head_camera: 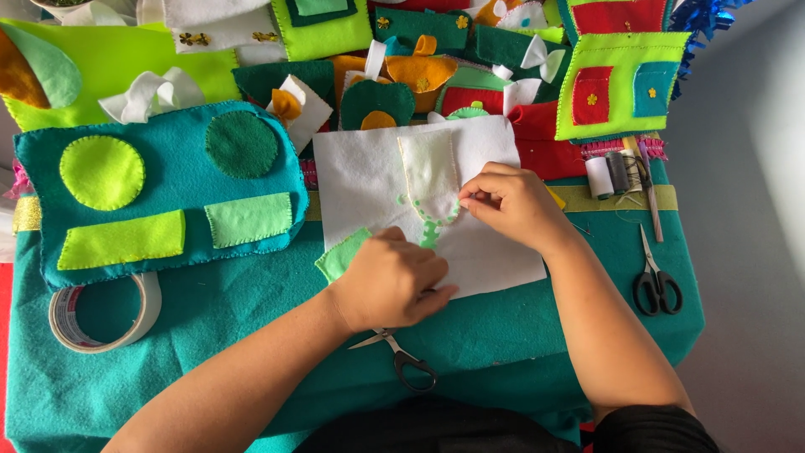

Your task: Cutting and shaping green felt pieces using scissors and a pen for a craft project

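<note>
White rectangular felt sheet (503,252) on the teal-covered bench (210,335): left hand (390,281) presses its lower edge, fingers flat; right hand (511,201) fingers pinched at the cream felt pocket (428,168) sewn on it.

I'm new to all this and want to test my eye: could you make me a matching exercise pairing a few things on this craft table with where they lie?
Things:
1. roll of tape
2. black-handled scissors
3. small scissors
4. thread spools

Places:
A. right side of the teal cloth, apart from the hands
B. under the left hand, near the front edge
C. beside the red felt, upper right
D. left, partly under the blue felt panel

Pairs: 1-D, 2-A, 3-B, 4-C
</note>
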